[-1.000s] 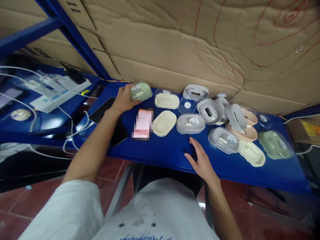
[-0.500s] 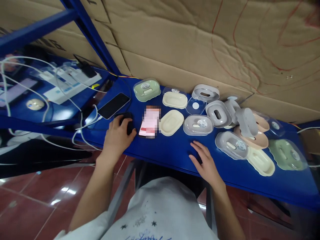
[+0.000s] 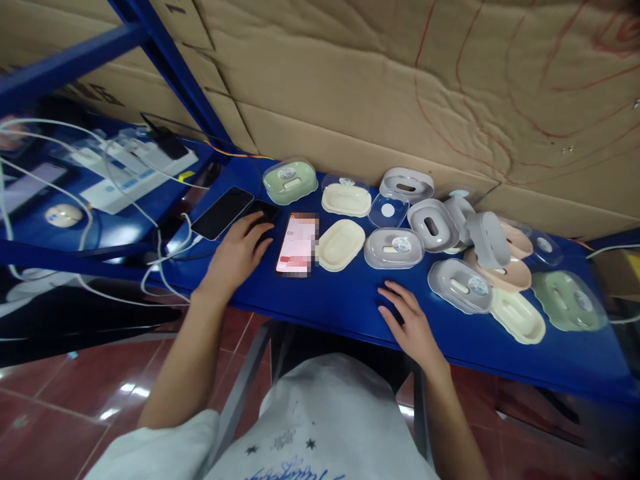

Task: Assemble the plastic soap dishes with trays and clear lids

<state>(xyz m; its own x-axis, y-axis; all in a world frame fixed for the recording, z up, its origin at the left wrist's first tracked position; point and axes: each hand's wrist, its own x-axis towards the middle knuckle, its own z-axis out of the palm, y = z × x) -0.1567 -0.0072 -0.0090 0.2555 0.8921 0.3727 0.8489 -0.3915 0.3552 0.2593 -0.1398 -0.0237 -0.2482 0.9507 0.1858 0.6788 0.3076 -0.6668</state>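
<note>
My left hand (image 3: pixel 239 250) lies on the blue table with its fingers spread. Its fingertips touch or nearly touch the near edge of a flat black object (image 3: pixel 267 211), partly hidden, whose kind I cannot make out. A dark-screened phone (image 3: pixel 223 213) with a white cable lies just left of these fingers. To their right is a phone with a lit pink screen (image 3: pixel 296 247), partly blurred out. My right hand (image 3: pixel 407 323) rests open and holds nothing near the front edge, in front of a grey soap-dish-like case (image 3: pixel 377 250) with a clear cover. A cream oval tray (image 3: pixel 342 245) lies between the hands.
Several grey, peach, cream and green cases crowd the right side, including a green one (image 3: pixel 565 303). Another green case (image 3: pixel 290 183) stands at the back. At left are a white power strip (image 3: pixel 135 183), loose cables and a blue metal post (image 3: pixel 173 73). Cardboard (image 3: pixel 350 87) backs the table.
My left hand has shifted back along the table and its fingers have straightened. The black object, earlier under that hand, now lies farther back by the fingertips. My right hand stays put.
</note>
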